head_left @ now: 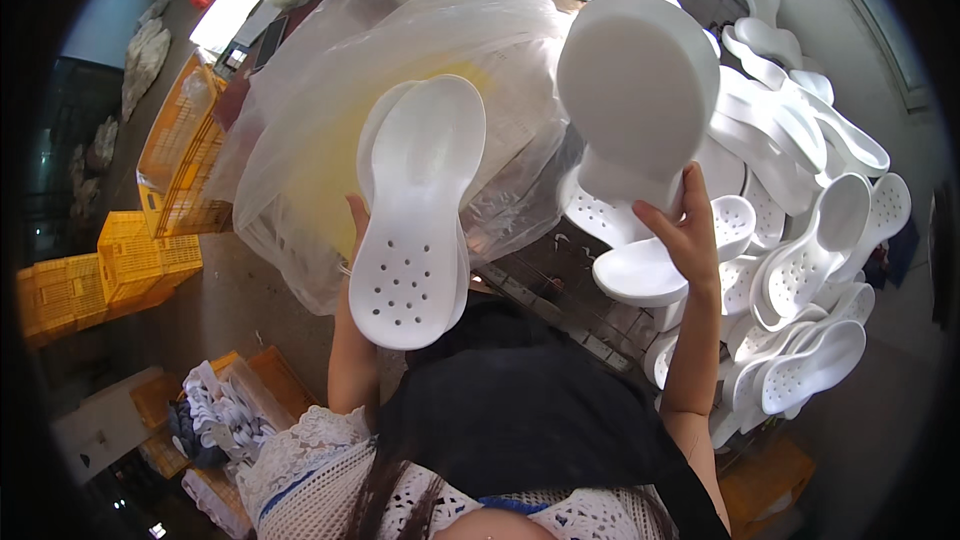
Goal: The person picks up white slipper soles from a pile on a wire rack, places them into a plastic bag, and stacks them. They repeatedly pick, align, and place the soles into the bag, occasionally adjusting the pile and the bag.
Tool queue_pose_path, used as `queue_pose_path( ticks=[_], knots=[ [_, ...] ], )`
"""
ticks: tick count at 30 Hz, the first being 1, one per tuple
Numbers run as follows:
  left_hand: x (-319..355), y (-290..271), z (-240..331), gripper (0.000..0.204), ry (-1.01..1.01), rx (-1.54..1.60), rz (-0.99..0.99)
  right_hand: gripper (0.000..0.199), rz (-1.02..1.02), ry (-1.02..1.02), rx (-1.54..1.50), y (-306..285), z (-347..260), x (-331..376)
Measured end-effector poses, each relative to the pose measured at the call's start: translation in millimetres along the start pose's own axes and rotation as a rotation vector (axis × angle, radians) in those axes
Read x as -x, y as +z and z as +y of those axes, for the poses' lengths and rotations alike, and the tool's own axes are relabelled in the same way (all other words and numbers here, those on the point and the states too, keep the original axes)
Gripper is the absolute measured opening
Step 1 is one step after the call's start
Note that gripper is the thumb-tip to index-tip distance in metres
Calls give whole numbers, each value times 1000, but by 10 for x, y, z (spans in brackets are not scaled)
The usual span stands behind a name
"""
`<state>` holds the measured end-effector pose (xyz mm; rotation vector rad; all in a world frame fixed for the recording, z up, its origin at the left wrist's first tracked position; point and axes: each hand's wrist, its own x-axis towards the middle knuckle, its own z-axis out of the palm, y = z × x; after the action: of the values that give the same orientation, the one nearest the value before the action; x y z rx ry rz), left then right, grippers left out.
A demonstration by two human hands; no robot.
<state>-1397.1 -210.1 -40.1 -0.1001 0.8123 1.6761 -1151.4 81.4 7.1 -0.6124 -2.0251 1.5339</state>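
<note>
In my left hand (pixel 357 212), mostly hidden behind them, are white shoe insoles (pixel 420 200), at least two laid together. The front one has a cupped heel at the top and small round holes across its lower, wider part. My right hand (pixel 688 235) grips another white insole (pixel 640 80) by its narrower lower part, thumb and fingers closed on it. This one is raised close to the camera and shows a smooth face without holes. Just below it, near my right wrist, lie more perforated insoles (pixel 645 270).
A big heap of white insoles (pixel 800 270) fills the right side. Ahead of me spreads a large clear plastic bag (pixel 300 140) with something yellow inside. Yellow crates (pixel 150 250) stand at the left. Bundled white and dark material (pixel 225 410) lies at the lower left.
</note>
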Motion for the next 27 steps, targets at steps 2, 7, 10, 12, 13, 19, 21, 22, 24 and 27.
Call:
queue_pose_path(
  ticks=[2, 7, 10, 12, 13, 19, 21, 22, 24, 27],
  knots=[
    [-54, -155, 259, 92, 140, -406, 237, 42, 12, -398, 158, 636, 109, -279],
    [-319, -673, 395, 92, 384, -1223, 621, 42, -872, 539, -163, 1544, 872, -624],
    [-418, -849, 317, 95, 351, -1187, 634, 36, -371, 854, -453, 1746, 1060, -413],
    [-413, -862, 314, 94, 286, -1186, 585, 34, -466, 407, -87, 1858, 1011, -282],
    [-401, -837, 337, 94, 244, -1191, 568, 34, -497, 154, 86, 1894, 958, -270],
    [-501, -588, 538, 83, 370, -936, 440, 29, -295, 193, 143, 1773, 685, -1023],
    [-628, -553, 489, 81, 260, -929, 383, 37, -269, 240, 379, 1714, 610, -1360],
    [-701, -545, 435, 81, 211, -918, 315, 39, -272, 265, 458, 1744, 564, -1479],
    [-778, -550, 323, 80, 243, -981, 265, 60, -274, 433, 575, 1888, 452, -1613],
    [-743, -545, 237, 80, 202, -1150, 260, 103, -194, 57, 904, 2421, 305, -1479]
  ],
)
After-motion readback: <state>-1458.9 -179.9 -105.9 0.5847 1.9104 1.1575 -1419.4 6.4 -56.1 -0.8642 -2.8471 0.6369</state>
